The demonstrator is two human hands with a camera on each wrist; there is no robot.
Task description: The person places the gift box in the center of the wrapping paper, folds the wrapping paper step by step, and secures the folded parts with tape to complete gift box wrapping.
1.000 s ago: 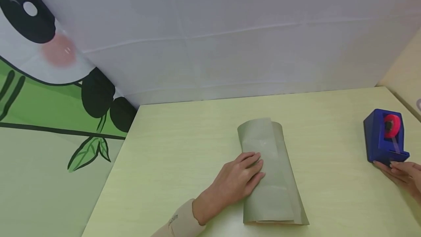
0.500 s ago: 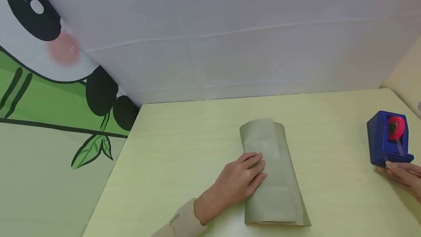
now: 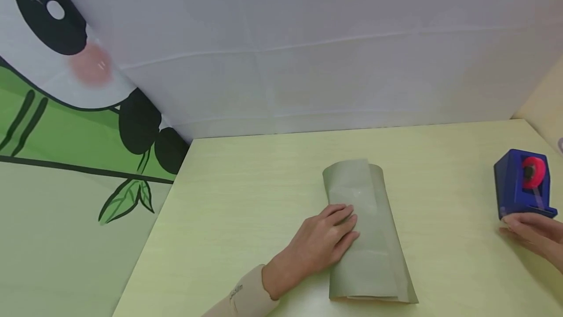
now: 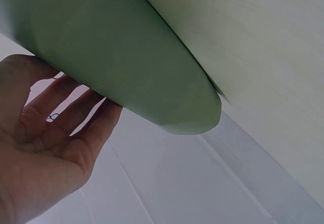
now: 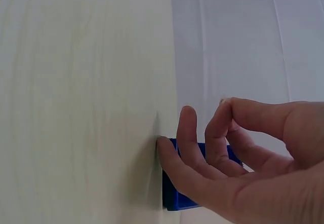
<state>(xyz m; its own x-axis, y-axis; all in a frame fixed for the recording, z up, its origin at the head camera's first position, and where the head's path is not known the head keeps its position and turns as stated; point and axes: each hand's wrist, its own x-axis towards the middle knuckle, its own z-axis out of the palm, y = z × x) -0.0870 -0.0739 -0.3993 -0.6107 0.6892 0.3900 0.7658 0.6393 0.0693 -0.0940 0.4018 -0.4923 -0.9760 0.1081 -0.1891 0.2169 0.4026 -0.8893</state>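
Note:
A grey-green sheet of paper point(image 3: 365, 258), rolled into a loose flattened tube, lies on the table. My left hand point(image 3: 316, 241) rests on its left side with the fingers extended; the left wrist view shows these fingertips against the paper's edge. At the far right stands a blue tape dispenser point(image 3: 512, 190) with a red-cored tape roll point(image 3: 533, 173). My right hand point(image 3: 534, 236) is at the dispenser's front. In the right wrist view, thumb and index fingertips of the right hand point(image 5: 243, 153) meet, the other fingers extended beside the dispenser point(image 5: 185, 201). Nothing can be made out between those tips.
The pale wooden table point(image 3: 246, 175) surrounds the paper. Behind it rises a white sheet-like backdrop point(image 3: 308, 82). A cartoon print in green and black point(image 3: 79, 126) borders the table on the left, and a light wooden panel point(image 3: 545, 102) stands at the right.
The right hand's thumb has shifted left along the dispenser's front edge. My left hand stays on the paper, and the whole view has drifted slightly.

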